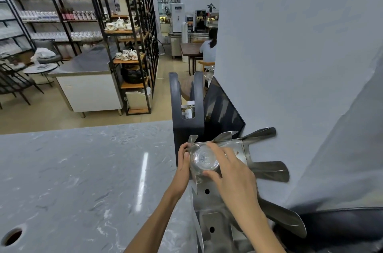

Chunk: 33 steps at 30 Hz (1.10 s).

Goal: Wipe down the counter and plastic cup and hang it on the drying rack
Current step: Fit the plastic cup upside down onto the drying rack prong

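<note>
Grey marble-patterned stone is filling the left of my view: the counter [83, 170] is lying bare and glossy, with a round hole near its front-left corner and a streak of light reflecting across it. I am seeing no cloth anywhere, so I am judging the wiping to be over and the hanging to be the step in hand.

Moving right, my left hand [183, 161] is pressing against the left side of the plastic cup [204, 158], fingers curled around it and touching the steel edge behind. The cup is clear and ribbed, turned so its round base is facing me; it is sitting upside down at the top of the drying rack [217, 201], a folded steel stand with flat prongs fanning out toward the wall. My right hand [232, 172] is closing over the cup from the right, thumb beneath and fingers on top, so both hands are holding it.

I cannot tell whether a prong is actually running up inside the cup. If it is only resting on the edge, I am risking it sliding off when I let go and tipping onto the counter. The steel edges also look thin, and my left fingers are sitting tight against one.
</note>
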{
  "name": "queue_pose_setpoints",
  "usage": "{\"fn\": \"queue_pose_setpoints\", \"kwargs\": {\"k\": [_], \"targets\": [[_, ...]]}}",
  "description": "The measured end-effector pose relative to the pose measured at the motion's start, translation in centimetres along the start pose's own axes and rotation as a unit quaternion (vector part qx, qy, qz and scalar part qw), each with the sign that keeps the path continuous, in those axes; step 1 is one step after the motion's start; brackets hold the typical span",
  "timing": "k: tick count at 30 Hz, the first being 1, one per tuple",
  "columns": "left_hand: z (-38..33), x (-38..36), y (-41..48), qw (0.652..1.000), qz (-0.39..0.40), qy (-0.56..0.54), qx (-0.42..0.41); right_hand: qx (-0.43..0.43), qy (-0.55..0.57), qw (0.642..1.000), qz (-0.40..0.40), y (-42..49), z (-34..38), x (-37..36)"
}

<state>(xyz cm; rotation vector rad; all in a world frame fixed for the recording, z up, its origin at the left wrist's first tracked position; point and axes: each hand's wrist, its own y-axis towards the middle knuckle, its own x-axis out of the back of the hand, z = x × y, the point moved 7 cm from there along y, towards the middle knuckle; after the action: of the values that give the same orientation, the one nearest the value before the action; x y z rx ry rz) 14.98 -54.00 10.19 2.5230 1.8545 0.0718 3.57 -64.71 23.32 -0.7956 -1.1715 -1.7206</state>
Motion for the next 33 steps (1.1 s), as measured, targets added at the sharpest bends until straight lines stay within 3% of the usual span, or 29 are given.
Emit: {"fn": "queue_pose_setpoints", "kwargs": {"k": [27,33], "targets": [[0.04,0.75,0.19,0.999,-0.007,0.032,-0.030,-0.018,0.037,0.999,0.000,-0.58,-0.15,0.44],[-0.14,0.80,0.07,0.998,0.034,0.053,-0.005,-0.009,0.039,0.999,0.001,-0.71,-0.23,0.66]]}}
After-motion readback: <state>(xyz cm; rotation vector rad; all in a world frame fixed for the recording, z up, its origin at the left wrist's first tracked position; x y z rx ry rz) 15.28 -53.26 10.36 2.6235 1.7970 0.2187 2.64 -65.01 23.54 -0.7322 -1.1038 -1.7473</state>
